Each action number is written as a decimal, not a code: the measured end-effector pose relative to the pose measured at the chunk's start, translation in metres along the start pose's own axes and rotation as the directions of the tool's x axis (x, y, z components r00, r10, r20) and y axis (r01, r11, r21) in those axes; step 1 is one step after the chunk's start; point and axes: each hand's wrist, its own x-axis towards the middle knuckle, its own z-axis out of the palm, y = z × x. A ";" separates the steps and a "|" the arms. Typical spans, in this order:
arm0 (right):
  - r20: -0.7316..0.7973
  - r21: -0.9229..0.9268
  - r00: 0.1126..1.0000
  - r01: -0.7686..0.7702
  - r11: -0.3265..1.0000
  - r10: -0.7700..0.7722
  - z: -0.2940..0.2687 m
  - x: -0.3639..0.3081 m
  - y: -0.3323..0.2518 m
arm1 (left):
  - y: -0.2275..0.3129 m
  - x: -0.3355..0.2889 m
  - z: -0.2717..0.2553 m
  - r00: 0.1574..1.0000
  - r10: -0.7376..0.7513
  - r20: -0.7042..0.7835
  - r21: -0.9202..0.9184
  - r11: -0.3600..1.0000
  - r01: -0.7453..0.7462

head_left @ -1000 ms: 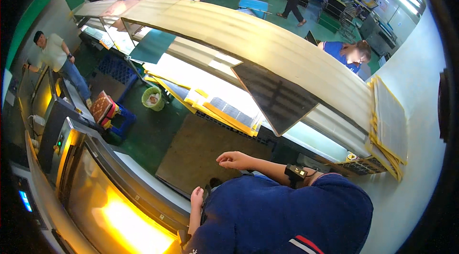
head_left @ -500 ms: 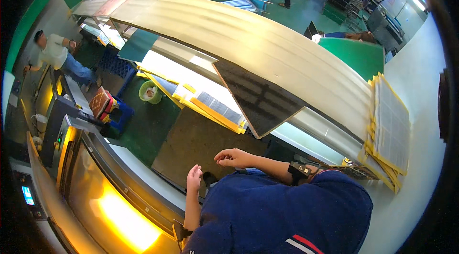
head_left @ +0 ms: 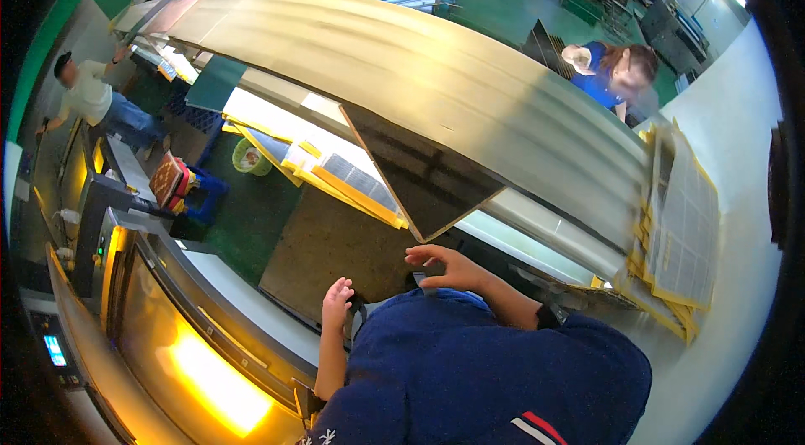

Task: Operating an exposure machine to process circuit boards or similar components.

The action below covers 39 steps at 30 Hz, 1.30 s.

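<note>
My left hand (head_left: 337, 301) hangs in the air beside the machine with the glowing yellow window (head_left: 210, 374). Its fingers are loosely bent, with nothing seen in them. My right hand (head_left: 446, 266) is raised in front of my body, fingers apart and nothing in its grasp. The nearest thing to it is a thin dark rectangular panel (head_left: 436, 185), which lies tilted over the front edge of a long pale shelf top (head_left: 377, 34). The panel's lower corner sticks out just above my right hand; I see no contact between them.
Yellow-edged sheets (head_left: 352, 189) lie on the lit lower level, beside a dark green board (head_left: 216, 83). More yellow-framed panels (head_left: 683, 223) lean by the right wall. Co-workers in blue stand beyond the shelf; another person (head_left: 88, 93) works far left. A green bin (head_left: 250, 158) stands on the floor.
My right hand has moved right, nearer the dark panel's corner; my left hand has shifted slightly. A large green board beyond the shelf is gone from view, and a co-worker in blue now shows there.
</note>
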 end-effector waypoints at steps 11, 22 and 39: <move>-0.587 0.796 0.767 0.490 0.355 0.259 -0.013 -0.069 -0.069 | 0.087 0.020 0.016 0.982 0.128 0.138 -0.006 0.992 -0.128; -0.297 0.751 0.893 0.000 0.661 0.337 -0.026 -0.054 -0.064 | 0.210 0.007 0.021 0.899 0.238 0.367 -0.445 0.894 -0.055; 0.436 0.009 0.797 -0.468 0.884 0.418 0.086 0.154 -0.019 | 0.048 -0.176 -0.182 0.600 0.316 -0.735 -0.194 0.750 -0.632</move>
